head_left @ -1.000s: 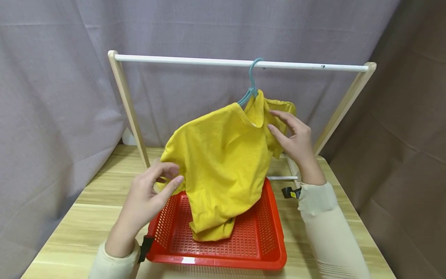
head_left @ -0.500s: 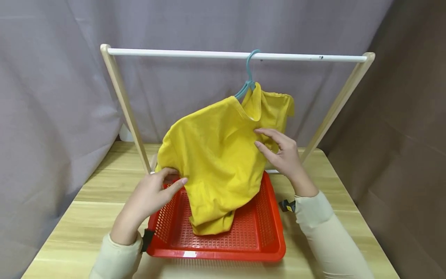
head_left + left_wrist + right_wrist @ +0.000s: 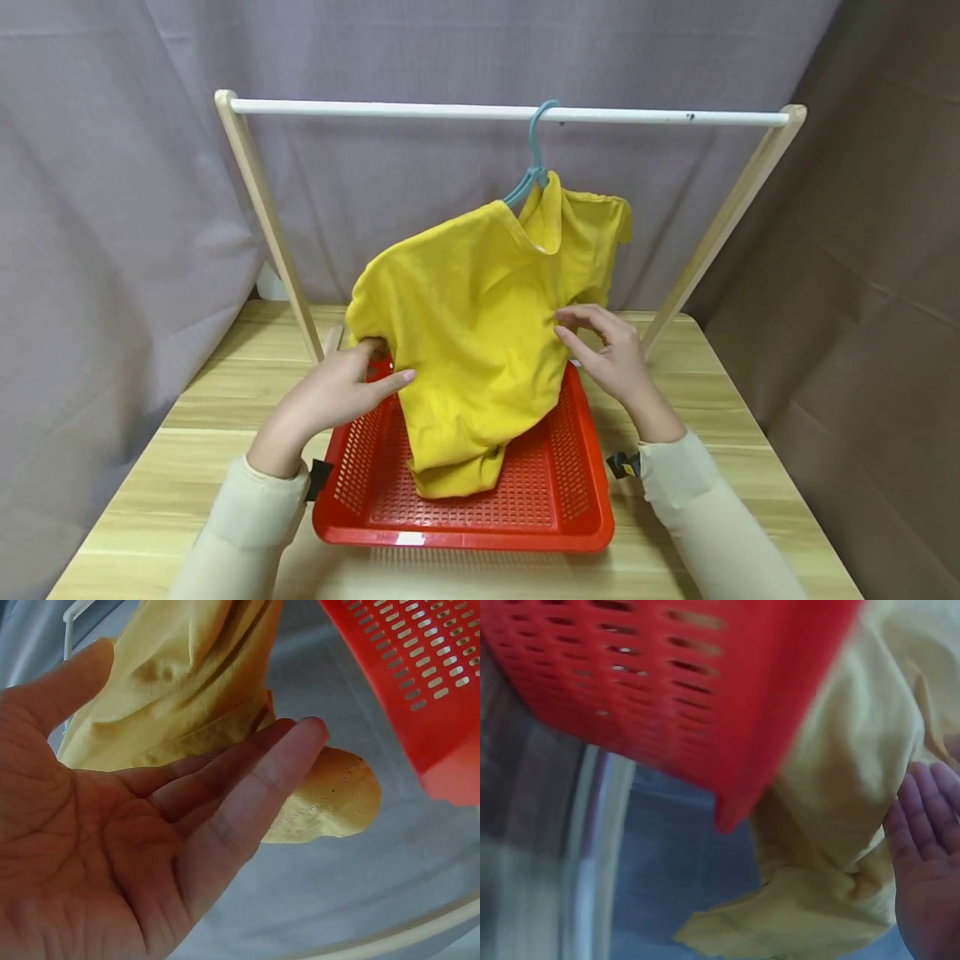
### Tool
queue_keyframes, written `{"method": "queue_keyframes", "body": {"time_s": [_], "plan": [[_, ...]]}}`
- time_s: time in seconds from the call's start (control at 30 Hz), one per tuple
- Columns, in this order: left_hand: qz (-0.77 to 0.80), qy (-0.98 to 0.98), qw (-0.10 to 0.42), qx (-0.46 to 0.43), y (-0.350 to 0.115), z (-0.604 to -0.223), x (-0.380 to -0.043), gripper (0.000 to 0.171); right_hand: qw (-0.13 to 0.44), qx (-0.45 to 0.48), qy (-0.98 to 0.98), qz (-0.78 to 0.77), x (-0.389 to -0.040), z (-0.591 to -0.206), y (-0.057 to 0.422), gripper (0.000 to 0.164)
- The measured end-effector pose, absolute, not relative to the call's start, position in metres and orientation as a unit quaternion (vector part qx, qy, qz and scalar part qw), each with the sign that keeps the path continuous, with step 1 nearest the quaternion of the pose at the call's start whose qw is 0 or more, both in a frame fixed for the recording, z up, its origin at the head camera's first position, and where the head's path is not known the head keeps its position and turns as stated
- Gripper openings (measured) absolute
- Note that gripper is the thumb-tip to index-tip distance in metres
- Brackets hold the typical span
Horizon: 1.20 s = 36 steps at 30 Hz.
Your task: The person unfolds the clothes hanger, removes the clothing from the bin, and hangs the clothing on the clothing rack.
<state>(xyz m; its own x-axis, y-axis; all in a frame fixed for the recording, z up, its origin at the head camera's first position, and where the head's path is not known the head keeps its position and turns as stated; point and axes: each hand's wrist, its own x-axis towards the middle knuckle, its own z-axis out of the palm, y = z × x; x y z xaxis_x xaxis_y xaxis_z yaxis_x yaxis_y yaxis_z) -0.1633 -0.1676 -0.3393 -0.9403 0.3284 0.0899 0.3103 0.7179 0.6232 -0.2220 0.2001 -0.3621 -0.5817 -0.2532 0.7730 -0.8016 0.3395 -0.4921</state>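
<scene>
A yellow T-shirt point(image 3: 472, 308) hangs tilted on a teal hanger point(image 3: 536, 158), its left shoulder lower than the right. The hanger's hook is over the white rail. My left hand point(image 3: 341, 392) is at the shirt's left side under the sleeve, thumb in front of the cloth and fingers partly hidden behind it. In the left wrist view those fingers point(image 3: 247, 791) are extended, with a wide gap to the thumb. My right hand point(image 3: 611, 354) is at the shirt's right edge below the sleeve. Its straight fingers point(image 3: 922, 810) reach the cloth in the right wrist view.
The rack has a white top rail point(image 3: 375, 109) and wooden legs point(image 3: 723, 225). Under the shirt, a red perforated basket point(image 3: 465, 540) stands on the wooden table point(image 3: 187, 483); the shirt's hem hangs into it. Grey curtains point(image 3: 112, 208) surround the table.
My right hand has come down and left from near the collar to the shirt's side. My left hand has moved right and slightly up, its fingers passing behind the cloth.
</scene>
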Motion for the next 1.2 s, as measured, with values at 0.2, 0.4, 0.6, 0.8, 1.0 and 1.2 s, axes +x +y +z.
{"method": "queue_keyframes", "body": {"time_s": [0.2, 0.4, 0.6, 0.8, 1.0, 1.2], "plan": [[0.357, 0.915, 0.038, 0.185, -0.157, -0.336, -0.176, 0.064, 0.255, 0.214, -0.801, 0.497, -0.224, -0.375, 0.212, 0.026], [0.372, 0.905, 0.058, 0.197, -0.149, -0.335, -0.188, 0.065, 0.081, 0.124, -0.841, 0.521, -0.239, -0.401, 0.228, 0.064], [0.380, 0.896, 0.053, 0.225, -0.136, -0.340, -0.198, 0.050, 0.029, 0.150, -0.863, 0.481, -0.244, -0.417, 0.227, 0.064], [0.394, 0.881, 0.031, 0.261, -0.120, -0.349, -0.205, 0.056, 0.021, 0.163, -0.861, 0.481, -0.243, -0.415, 0.219, 0.057], [0.365, 0.894, 0.044, 0.258, -0.107, -0.361, -0.208, 0.066, -0.006, 0.157, -0.847, 0.507, -0.248, -0.415, 0.214, 0.061], [0.340, 0.904, 0.038, 0.255, -0.100, -0.369, -0.209, 0.052, -0.022, 0.166, -0.834, 0.526, -0.255, -0.421, 0.211, 0.052]]}}
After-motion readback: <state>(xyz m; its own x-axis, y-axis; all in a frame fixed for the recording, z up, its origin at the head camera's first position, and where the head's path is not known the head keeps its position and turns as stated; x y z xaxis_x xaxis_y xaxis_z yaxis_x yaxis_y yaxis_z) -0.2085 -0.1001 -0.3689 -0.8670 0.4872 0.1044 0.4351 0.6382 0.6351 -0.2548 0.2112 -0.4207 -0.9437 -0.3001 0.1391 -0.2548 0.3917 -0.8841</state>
